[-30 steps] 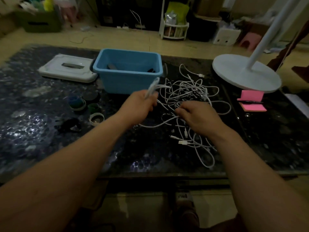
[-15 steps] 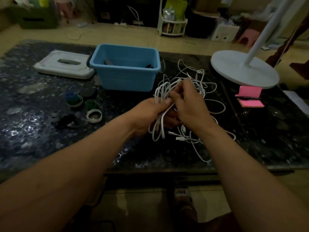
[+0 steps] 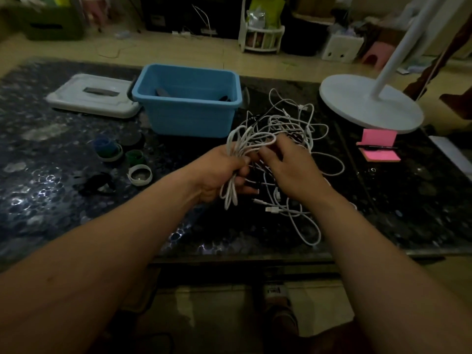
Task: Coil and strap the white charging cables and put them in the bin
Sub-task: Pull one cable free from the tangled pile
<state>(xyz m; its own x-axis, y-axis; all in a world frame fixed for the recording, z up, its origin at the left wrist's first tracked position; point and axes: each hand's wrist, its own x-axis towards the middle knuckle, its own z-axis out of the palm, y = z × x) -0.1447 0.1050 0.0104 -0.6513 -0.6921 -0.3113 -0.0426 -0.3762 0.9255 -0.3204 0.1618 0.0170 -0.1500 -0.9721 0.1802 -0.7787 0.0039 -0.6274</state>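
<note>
My left hand (image 3: 219, 175) grips a folded bundle of white charging cable (image 3: 240, 146) above the dark table; its loops stick out above and below the fist. My right hand (image 3: 288, 167) is just right of it, fingertips pinching the top loop of that bundle. Behind and under my right hand lies a tangled heap of white cables (image 3: 293, 121), with loose ends and plugs (image 3: 273, 209) trailing toward the near table edge. The blue bin (image 3: 189, 118) stands just beyond my left hand, with dark items inside.
The bin's white lid (image 3: 92, 98) lies left of the bin. Several rolls of strap tape (image 3: 139, 175) sit at the left. A white lamp base (image 3: 367, 103) and pink sticky notes (image 3: 378, 149) are at the right. The table's near edge (image 3: 229, 254) runs below my forearms.
My left hand came back from near the bin and gathered the cable into a folded bundle. My right hand rose off the heap and now pinches the bundle's top loop.
</note>
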